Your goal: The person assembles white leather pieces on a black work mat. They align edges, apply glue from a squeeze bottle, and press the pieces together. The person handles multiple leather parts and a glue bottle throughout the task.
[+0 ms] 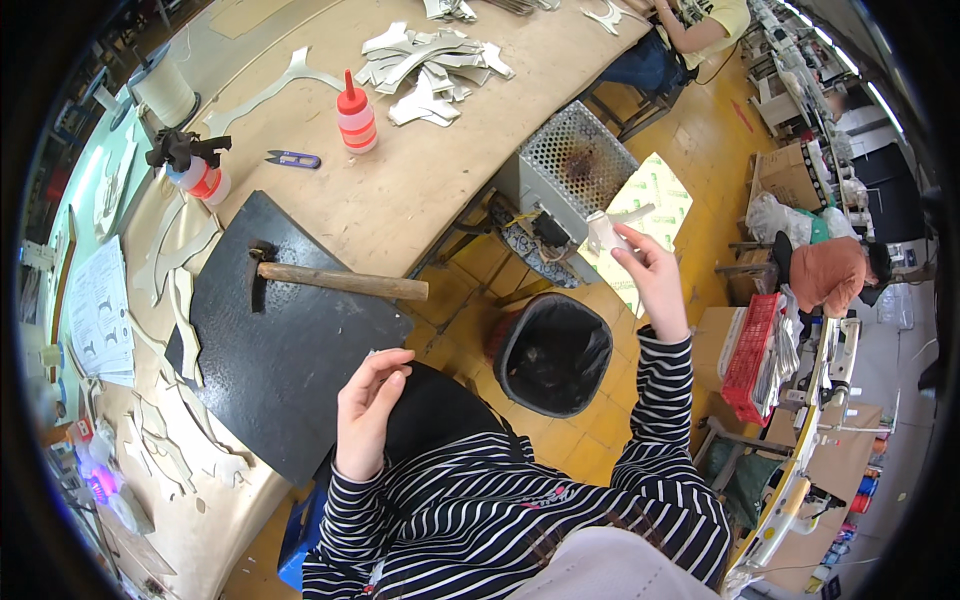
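Observation:
My right hand (655, 280) is raised over the floor, thumb and fingers pinching a pale, curved flat piece (604, 236), like a cut leather shoe part. A narrow pale strip (636, 213) juts out beside it toward the yellow-green printed sheet; whether the two are joined is unclear. My left hand (372, 405) hovers by the near right edge of a black board (290, 370), its fingers curled in against the thumb. Anything between those fingertips is too small to make out. On the board lies a hammer (340, 280) with a wooden handle, touched by neither hand.
A heap of pale cut pieces (430, 65), a red-capped bottle (357, 120) and thread snips (293, 159) occupy the table. More cut pieces (160, 440) lie at left. A perforated metal box (570, 155) and a black-lined bin (553, 355) stand right of the table. Another person (700, 35) sits beyond.

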A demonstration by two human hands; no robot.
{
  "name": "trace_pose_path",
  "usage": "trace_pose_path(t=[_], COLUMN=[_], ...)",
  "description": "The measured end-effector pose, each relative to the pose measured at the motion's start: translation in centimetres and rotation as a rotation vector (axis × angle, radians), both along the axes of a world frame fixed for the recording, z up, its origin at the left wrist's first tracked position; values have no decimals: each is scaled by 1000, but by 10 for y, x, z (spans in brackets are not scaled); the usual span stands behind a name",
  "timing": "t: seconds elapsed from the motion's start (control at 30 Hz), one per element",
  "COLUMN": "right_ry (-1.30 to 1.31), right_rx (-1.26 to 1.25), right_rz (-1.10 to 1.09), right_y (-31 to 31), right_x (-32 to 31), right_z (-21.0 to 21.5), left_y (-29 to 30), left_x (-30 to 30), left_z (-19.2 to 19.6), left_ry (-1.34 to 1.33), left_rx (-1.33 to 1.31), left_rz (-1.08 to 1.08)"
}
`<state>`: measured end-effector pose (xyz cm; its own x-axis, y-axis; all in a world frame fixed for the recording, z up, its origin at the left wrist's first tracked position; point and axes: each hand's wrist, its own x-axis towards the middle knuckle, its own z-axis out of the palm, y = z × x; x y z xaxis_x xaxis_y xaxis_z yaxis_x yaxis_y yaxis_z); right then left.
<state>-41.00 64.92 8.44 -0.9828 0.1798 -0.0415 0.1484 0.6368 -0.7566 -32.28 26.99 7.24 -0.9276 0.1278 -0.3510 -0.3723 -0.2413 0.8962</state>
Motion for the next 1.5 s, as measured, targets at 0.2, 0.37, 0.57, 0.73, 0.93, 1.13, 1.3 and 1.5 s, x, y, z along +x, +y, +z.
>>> trace_pose_path(t=[0.2,0.37,0.57,0.73,0.93,1.13,1.3,1.5], right_ry=[-34,-227,-281,-339,-205,96,125,-3], right_rx=[55,-208,-250,-60,375,207,262,282], right_rz=[-25,-108,-49,7,93,13,220,610], right_y=[84,124,123,130,173,164,51,-91], right_x=[-39,-71,-89,-102,-126,-117,-77,-49], right_z=[-26,-58,-74,-75,-38,63,73,42], left_y=[-25,-44,-61,-77,-103,-132,-150,-194], left_x=[6,12,18,25,34,47,52,80], left_z=[-5,-7,-7,-12,-11,5,6,-29], left_ry=[28,-49,-53,-58,-51,-34,112,172], left_rx=[-99,-123,-190,-198,-131,-231,-331,-1316], left_rz=[-25,65,137,194,245,435,569,782])
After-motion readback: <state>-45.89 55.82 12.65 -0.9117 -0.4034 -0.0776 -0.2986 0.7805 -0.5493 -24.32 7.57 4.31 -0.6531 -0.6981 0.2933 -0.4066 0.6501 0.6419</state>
